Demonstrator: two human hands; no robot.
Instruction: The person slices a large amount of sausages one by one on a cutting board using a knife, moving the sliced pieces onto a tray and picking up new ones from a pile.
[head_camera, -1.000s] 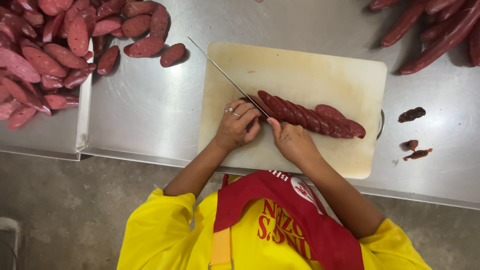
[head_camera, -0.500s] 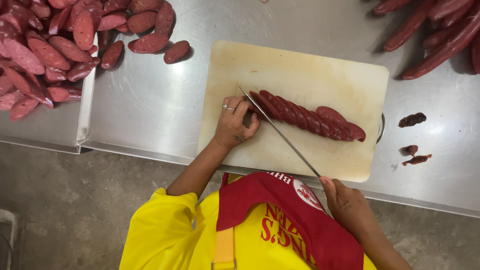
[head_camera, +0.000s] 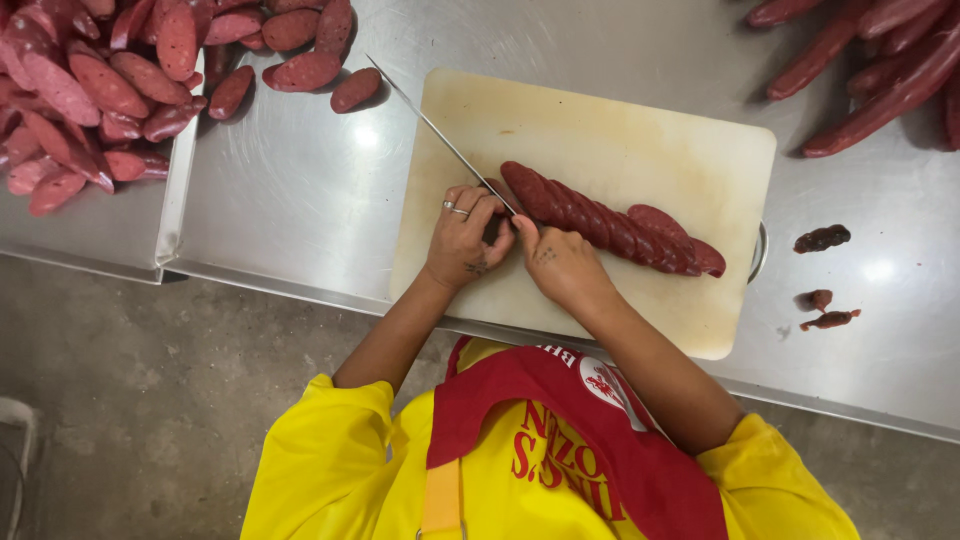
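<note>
If pressed down askew, could nick the left hand (head_camera: 462, 245), clamped on the sausage (head_camera: 610, 228) end right beside the knife (head_camera: 440, 135) edge; could also scatter the leaning slices. Right hand (head_camera: 560, 268) closed around the knife handle. Sausage lying mid cutting board (head_camera: 600, 120), long axis slanting from frame centre toward lower right, tip pointing lower right.
</note>
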